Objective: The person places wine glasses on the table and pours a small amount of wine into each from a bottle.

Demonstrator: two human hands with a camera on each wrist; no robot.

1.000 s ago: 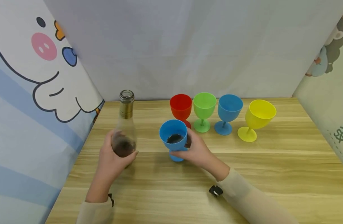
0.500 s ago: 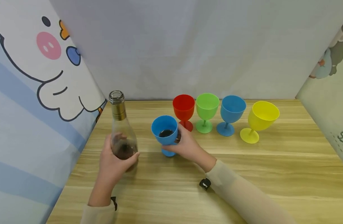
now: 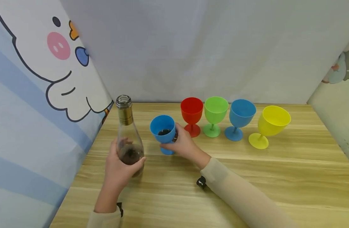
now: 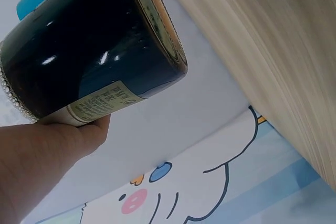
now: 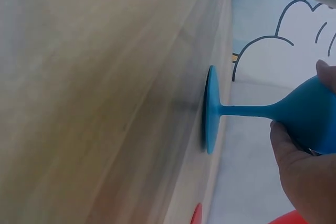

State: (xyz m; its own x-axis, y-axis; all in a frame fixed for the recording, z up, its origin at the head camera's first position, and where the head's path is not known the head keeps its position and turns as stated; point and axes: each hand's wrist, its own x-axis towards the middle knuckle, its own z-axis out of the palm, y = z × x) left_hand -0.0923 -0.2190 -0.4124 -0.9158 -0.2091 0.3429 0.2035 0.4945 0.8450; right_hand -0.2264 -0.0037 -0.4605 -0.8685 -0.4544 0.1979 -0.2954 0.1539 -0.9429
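My left hand (image 3: 118,166) grips the body of a clear glass bottle (image 3: 130,136) with a gold neck band and dark liquid low inside. The bottle stands nearly upright, raised off the table in the left wrist view, where its label (image 4: 102,102) and base show. My right hand (image 3: 187,144) holds a blue goblet (image 3: 164,128) round the lower bowl, with a little dark liquid in it. In the right wrist view its round foot (image 5: 212,111) is close to the tabletop; I cannot tell whether they touch. The bottle is left of the goblet, apart from it.
Behind and to the right stand a red goblet (image 3: 192,110), a green goblet (image 3: 216,110), another blue goblet (image 3: 242,113) and a yellow goblet (image 3: 273,121) in a row on the wooden table (image 3: 248,177). A pale cloth wall (image 3: 205,50) closes the back.
The held goblet has moved left and slightly back, away from the red one. The bottle's neck has shifted left relative to the row. The head view has turned slightly left.
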